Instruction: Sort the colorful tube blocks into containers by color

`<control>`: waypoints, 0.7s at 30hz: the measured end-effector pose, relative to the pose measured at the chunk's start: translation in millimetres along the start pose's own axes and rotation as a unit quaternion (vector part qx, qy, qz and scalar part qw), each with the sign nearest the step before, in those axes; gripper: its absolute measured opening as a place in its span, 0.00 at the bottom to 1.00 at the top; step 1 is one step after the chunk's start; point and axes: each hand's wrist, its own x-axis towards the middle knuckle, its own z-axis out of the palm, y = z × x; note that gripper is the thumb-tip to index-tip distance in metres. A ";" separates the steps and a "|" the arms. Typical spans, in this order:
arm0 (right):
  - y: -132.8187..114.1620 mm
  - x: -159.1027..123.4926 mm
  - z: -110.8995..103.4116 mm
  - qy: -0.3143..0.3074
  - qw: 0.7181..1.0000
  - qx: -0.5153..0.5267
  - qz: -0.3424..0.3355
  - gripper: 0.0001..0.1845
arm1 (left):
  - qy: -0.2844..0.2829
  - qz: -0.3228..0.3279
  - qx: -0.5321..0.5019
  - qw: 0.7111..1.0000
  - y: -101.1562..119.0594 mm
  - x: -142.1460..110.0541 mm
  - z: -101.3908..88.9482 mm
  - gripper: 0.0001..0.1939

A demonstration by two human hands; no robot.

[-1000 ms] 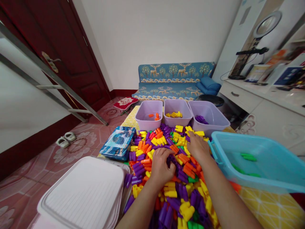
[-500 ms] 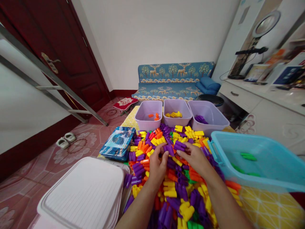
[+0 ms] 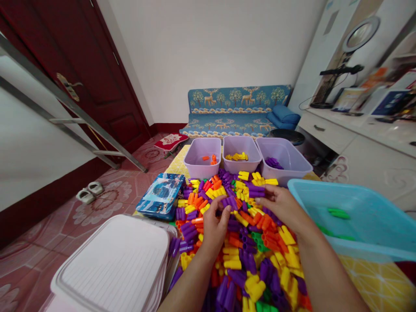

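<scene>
Pieces [image 3: 242, 240] of glossy plastic, each moulded as short tubes joined side by side, lie heaped across the middle of the worktop [image 3: 373, 279] in purple, yellow, orange and green. The left hand [image 3: 215, 223] pinches a purple piece [image 3: 230, 202] between thumb and fingers over the heap; the right hand [image 3: 282, 203], farther right, grips another purple piece [image 3: 256, 190], its tubes pointing left. Both forearms hide part of the near heap, which runs out of my sight at the bottom, and fingers cover the ends of the held pieces. On the far side, three lilac tubs [image 3: 242, 166] contain a few orange, yellow and purple ones; some green ones in the blue basin [image 3: 341, 191] at right look dim. Print on packages [image 3: 349, 99] atop the white cabinet [image 3: 364, 151] is too blurred to read.
</scene>
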 end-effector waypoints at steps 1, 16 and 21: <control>-4.8 6.9 -3.7 0.043 0.999 0.029 -0.010 0.14 | 0.000 0.000 0.002 1.000 0.5 0.5 0.0 0.15; 23.2 -24.7 41.3 -0.010 1.000 0.008 0.001 0.22 | -0.043 0.004 0.024 0.999 5.3 -0.8 -1.0 0.16; 25.0 -31.7 52.3 -0.001 0.997 -0.074 -0.033 0.19 | -0.050 0.030 0.027 0.998 3.4 -2.0 -1.7 0.19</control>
